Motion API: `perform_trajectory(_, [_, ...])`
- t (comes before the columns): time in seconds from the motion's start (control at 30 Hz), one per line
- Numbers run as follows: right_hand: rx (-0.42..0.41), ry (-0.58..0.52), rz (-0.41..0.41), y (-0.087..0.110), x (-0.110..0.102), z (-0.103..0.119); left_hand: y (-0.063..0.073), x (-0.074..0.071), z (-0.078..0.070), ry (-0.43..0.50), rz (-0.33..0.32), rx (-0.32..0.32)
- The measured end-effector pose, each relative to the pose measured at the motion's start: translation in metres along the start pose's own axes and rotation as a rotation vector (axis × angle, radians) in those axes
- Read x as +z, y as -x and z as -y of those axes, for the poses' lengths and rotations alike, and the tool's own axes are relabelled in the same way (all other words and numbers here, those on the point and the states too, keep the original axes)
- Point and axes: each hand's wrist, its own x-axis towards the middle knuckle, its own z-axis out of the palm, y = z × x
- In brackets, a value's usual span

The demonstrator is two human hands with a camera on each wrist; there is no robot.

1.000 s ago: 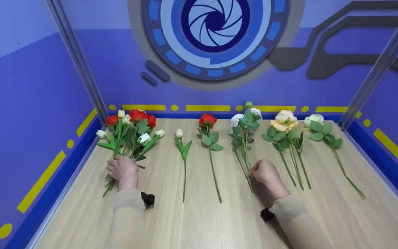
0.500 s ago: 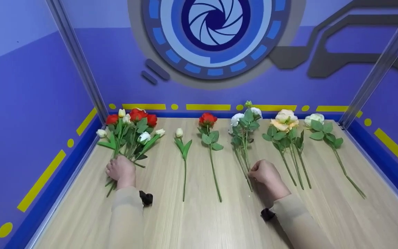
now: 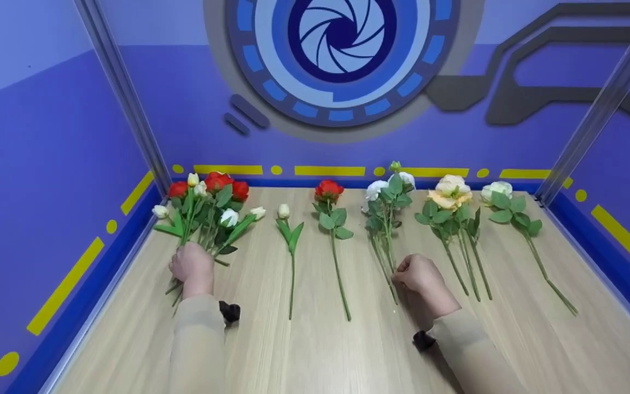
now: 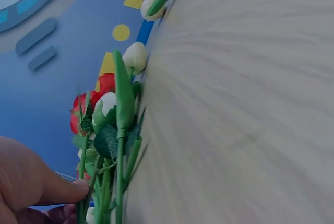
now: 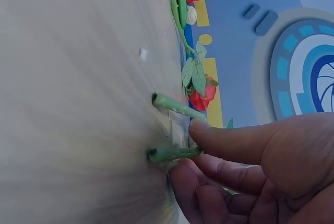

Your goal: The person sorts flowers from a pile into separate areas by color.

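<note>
Head view: two hands, six flower groups in a row on one wood-grain table [image 3: 315, 355]. Left hand [image 3: 192, 267] grips stems of the mixed bunch [image 3: 205, 212], far left; three red blooms [image 3: 218, 181] show. Right hand [image 3: 420, 272] pinches the white-flowered bunch [image 3: 395, 189] low on its stems; two white blooms [image 3: 376, 190], one green bud [image 3: 395, 164] visible. Between hands: one cream tulip [image 3: 295, 236], one red rose [image 3: 328, 190]. At right: one peach-flowered group [image 3: 450, 192], three stems; one white rose [image 3: 497, 191].

Left wrist view: thumb and fingers closed on green stems; count obscured.

Right wrist view: two stem ends [image 5: 166, 154] beside thumb and fingertips.
</note>
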Motion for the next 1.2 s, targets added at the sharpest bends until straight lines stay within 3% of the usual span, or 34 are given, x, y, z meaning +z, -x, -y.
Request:
perform_trajectory(0.2, [-0.003, -0.010, -0.004, 0.000, 0.001, 0.001, 0.002, -0.012, -0.006, 0.013, 0.009, -0.006])
perform_trajectory(0.33, [-0.015, 0.006, -0.017, 0.000, 0.000, 0.002, 0.007, -0.018, -0.012, 0.077, -0.011, -0.019])
perform_trajectory(0.47, [-0.020, 0.041, -0.048, 0.001, -0.003, 0.004, 0.015, -0.021, -0.022, 0.198, -0.011, -0.024])
perform_trajectory(0.7, [-0.071, 0.047, -0.168, 0.006, -0.005, 0.014, 0.033, -0.016, -0.043, 0.480, 0.046, 0.084])
perform_trajectory(0.83, [-0.141, -0.038, -0.211, 0.011, 0.003, 0.029, 0.045, -0.006, -0.060, 0.795, 0.168, 0.127])
perform_trajectory(0.93, [-0.206, -0.173, -0.172, 0.016, 0.014, 0.041, 0.056, 0.001, -0.075, 0.964, 0.282, 0.124])
perform_trajectory(1.1, [-0.302, -0.412, 0.015, 0.030, 0.034, 0.059, 0.083, 0.013, -0.100, 1.065, 0.448, 0.148])
perform_trajectory(1.2, [-0.350, -0.490, 0.137, 0.038, 0.044, 0.067, 0.102, 0.023, -0.114, 1.089, 0.538, 0.195])
